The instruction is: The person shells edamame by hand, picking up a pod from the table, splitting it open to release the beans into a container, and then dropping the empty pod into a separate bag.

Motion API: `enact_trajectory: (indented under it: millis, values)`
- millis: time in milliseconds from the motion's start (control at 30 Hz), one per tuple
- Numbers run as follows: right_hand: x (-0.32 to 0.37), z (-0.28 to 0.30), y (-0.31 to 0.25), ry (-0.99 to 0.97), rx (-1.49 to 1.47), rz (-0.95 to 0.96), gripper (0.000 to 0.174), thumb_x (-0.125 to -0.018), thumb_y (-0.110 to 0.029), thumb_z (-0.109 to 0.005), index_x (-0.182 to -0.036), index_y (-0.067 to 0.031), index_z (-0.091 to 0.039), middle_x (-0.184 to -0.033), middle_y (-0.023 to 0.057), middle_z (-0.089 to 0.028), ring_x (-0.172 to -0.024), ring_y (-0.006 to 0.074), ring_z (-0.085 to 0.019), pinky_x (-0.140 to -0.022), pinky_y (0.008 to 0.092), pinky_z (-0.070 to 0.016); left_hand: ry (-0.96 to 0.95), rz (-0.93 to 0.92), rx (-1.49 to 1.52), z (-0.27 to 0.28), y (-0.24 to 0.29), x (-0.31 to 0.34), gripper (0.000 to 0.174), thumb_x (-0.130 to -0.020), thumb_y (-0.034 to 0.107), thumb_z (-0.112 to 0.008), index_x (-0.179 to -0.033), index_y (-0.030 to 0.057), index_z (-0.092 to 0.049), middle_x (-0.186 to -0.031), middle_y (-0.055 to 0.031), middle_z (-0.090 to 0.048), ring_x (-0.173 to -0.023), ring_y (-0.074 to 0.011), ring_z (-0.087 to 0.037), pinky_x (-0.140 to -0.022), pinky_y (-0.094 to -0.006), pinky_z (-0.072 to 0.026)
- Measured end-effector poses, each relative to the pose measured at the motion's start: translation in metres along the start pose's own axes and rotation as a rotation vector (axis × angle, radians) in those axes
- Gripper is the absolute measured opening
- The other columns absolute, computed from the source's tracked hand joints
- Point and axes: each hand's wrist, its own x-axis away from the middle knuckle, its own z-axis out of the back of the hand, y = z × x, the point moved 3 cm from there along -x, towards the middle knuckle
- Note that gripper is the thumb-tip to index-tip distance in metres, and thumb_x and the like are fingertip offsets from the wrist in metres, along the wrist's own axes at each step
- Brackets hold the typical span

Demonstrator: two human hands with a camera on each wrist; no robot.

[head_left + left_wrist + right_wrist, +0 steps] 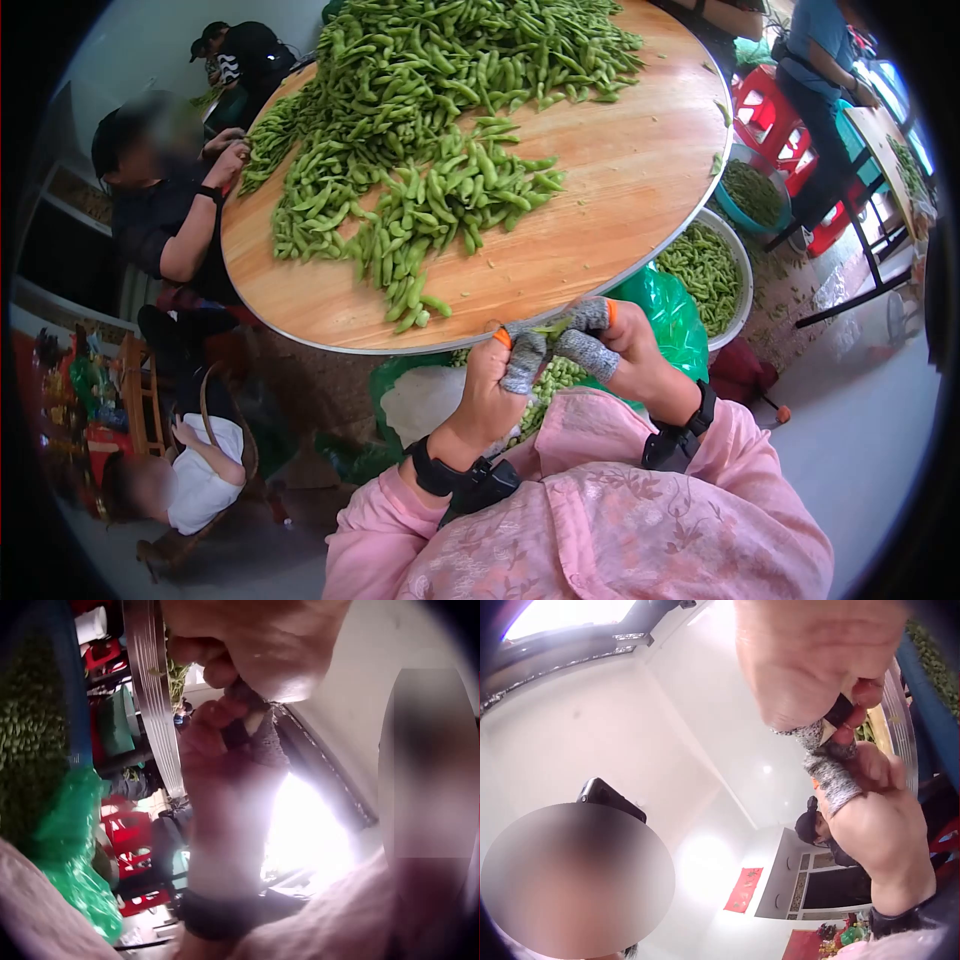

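Heaped soybean pods [430,150] are lying on the round table [620,190] at upper centre; a filled basin [749,285] is sitting under its right edge.

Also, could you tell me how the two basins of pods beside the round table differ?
Colour: the pale basin has a whitish rim, the teal basin a blue-green one. Size: the pale basin looks larger than the teal basin. Place: the pale basin sits partly under the table, the teal basin beside the red stools. Both hold green pods.
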Motion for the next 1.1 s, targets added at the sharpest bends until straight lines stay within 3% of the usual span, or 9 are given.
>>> enact_trajectory:
  millis: [133, 233, 433, 500, 600, 700, 833, 900, 1100]
  values:
    - [-0.003, 0.002, -0.019, -0.048, 0.237, 0.090, 0.010, -0.074, -0.007, -0.058, -0.083, -0.0021, -0.058, -0.075, 0.0108, -0.057, -0.068, 0.0251, -0.055, -0.063, 0.0299, -0.0432, 0.067, -0.219, -0.183, -0.007, 0.010, 0.002, 0.006, -0.082, 0.003, -0.050, -0.086, -0.0001, -0.053, -0.068, 0.0031, -0.052, -0.056, -0.0024, -0.044, -0.050, -0.0175, -0.0375]
    - [-0.002, -0.002, -0.017, -0.098, 0.269, 0.133, 0.012, -0.072, -0.005, -0.058, -0.084, -0.0021, -0.059, -0.076, 0.0113, -0.057, -0.070, 0.0263, -0.055, -0.065, 0.0310, -0.0438, 0.044, -0.238, -0.286, -0.005, 0.003, 0.004, 0.009, -0.081, -0.001, -0.046, -0.086, -0.0008, -0.053, -0.067, 0.0030, -0.051, -0.056, -0.0017, -0.042, -0.049, -0.0177, -0.0362]
    - [0.008, -0.004, -0.005, -0.011, 0.457, 0.138, 0.017, -0.065, 0.001, -0.059, -0.081, -0.0038, -0.060, -0.071, 0.0122, -0.056, -0.068, 0.0286, -0.054, -0.060, 0.0336, -0.0441, 0.070, -0.227, -0.484, -0.006, -0.019, 0.002, 0.017, -0.072, -0.001, -0.051, -0.089, 0.0005, -0.054, -0.064, -0.0031, -0.052, -0.052, -0.0104, -0.046, -0.048, -0.0246, -0.0384]
    - [0.015, 0.024, -0.004, 0.195, 0.530, 0.080, 0.011, -0.069, 0.000, -0.059, -0.079, -0.0021, -0.059, -0.067, 0.0105, -0.057, -0.062, 0.0248, -0.056, -0.057, 0.0318, -0.0440, 0.016, -0.153, -0.646, -0.003, 0.000, 0.005, 0.018, -0.072, 0.001, -0.054, -0.090, 0.0016, -0.054, -0.063, -0.0058, -0.053, -0.050, -0.0144, -0.049, -0.049, -0.0256, -0.0400]
    - [0.034, 0.106, 0.018, 0.555, 0.751, -0.053, 0.010, -0.074, -0.005, -0.059, -0.080, 0.0025, -0.057, -0.059, 0.0071, -0.054, -0.051, 0.0175, -0.049, -0.052, 0.0279, -0.0422, 0.344, -0.540, -1.020, 0.021, 0.027, 0.006, 0.019, -0.071, 0.017, -0.064, -0.085, 0.0049, -0.058, -0.065, -0.0125, -0.057, -0.054, -0.0270, -0.055, -0.050, -0.0338, -0.0434]
    - [0.055, 0.154, 0.010, 0.770, 1.022, -0.196, 0.016, -0.076, -0.006, -0.058, -0.088, 0.0051, -0.057, -0.064, 0.0064, -0.055, -0.055, 0.0124, -0.048, -0.054, 0.0246, -0.0415, 0.487, -0.400, -1.296, 0.046, 0.042, -0.001, 0.022, -0.070, 0.025, -0.066, -0.076, 0.0043, -0.058, -0.061, -0.0137, -0.056, -0.056, -0.0300, -0.056, -0.050, -0.0376, -0.0421]
    - [0.058, 0.150, 0.006, 0.806, 0.776, -0.085, 0.018, -0.079, -0.005, -0.056, -0.094, 0.0058, -0.056, -0.071, 0.0055, -0.057, -0.063, 0.0098, -0.050, -0.058, 0.0228, -0.0425, 0.432, -0.126, -1.422, 0.059, 0.036, -0.018, 0.028, -0.070, 0.030, -0.065, -0.070, 0.0030, -0.058, -0.056, -0.0143, -0.055, -0.056, -0.0326, -0.055, -0.049, -0.0398, -0.0408]
    - [0.052, 0.134, 0.012, 0.631, 0.452, -0.111, 0.018, -0.080, -0.004, -0.055, -0.095, 0.0056, -0.056, -0.075, 0.0032, -0.058, -0.067, 0.0084, -0.051, -0.061, 0.0216, -0.0429, 0.383, -0.156, -1.444, 0.058, 0.037, -0.022, 0.025, -0.072, 0.027, -0.064, -0.068, 0.0028, -0.057, -0.054, -0.0142, -0.054, -0.054, -0.0327, -0.054, -0.048, -0.0406, -0.0395]
    - [0.017, 0.048, -0.006, 0.170, 0.064, -0.227, 0.019, -0.081, -0.007, -0.056, -0.096, 0.0044, -0.057, -0.082, 0.0023, -0.060, -0.074, 0.0085, -0.052, -0.066, 0.0223, -0.0430, 0.237, -0.325, -1.390, 0.055, 0.034, -0.027, 0.018, -0.072, 0.021, -0.063, -0.072, 0.0036, -0.059, -0.055, -0.0147, -0.054, -0.052, -0.0332, -0.053, -0.048, -0.0397, -0.0402]
